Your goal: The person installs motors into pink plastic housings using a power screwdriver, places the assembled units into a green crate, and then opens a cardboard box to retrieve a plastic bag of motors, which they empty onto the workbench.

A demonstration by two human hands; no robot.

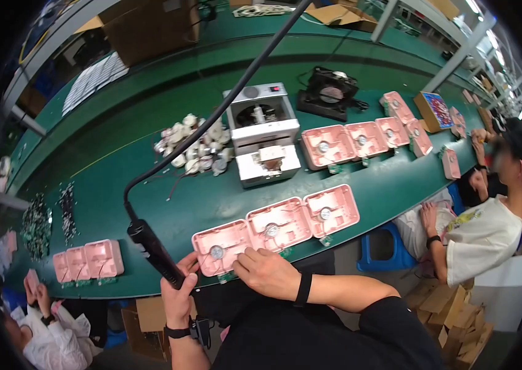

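Note:
Three pink plastic housings stand in a row before me, each with a round metal part inside. The nearest to my hands is the left housing (pixel 221 237), with a silvery disc (pixel 216 251) in it. My right hand (pixel 267 273) is at its lower right wall, fingers curled and pressed together; what they pinch is hidden. My left hand (pixel 178 299) is by its lower left corner, with some fingertips against its side. A black corded tool like an electric screwdriver (pixel 155 253) overlaps my left hand and partly hides its fingers; whether the hand grips it, I cannot tell.
Behind the row stands a grey-white machine (pixel 264 132), with white wired parts (pixel 196 145) beside it. More pink housings (pixel 329 148) line the right, near a black device (pixel 330 94). Others (pixel 104 259) stand left. Co-workers sit at both sides; a blue stool (pixel 387 246) is at right.

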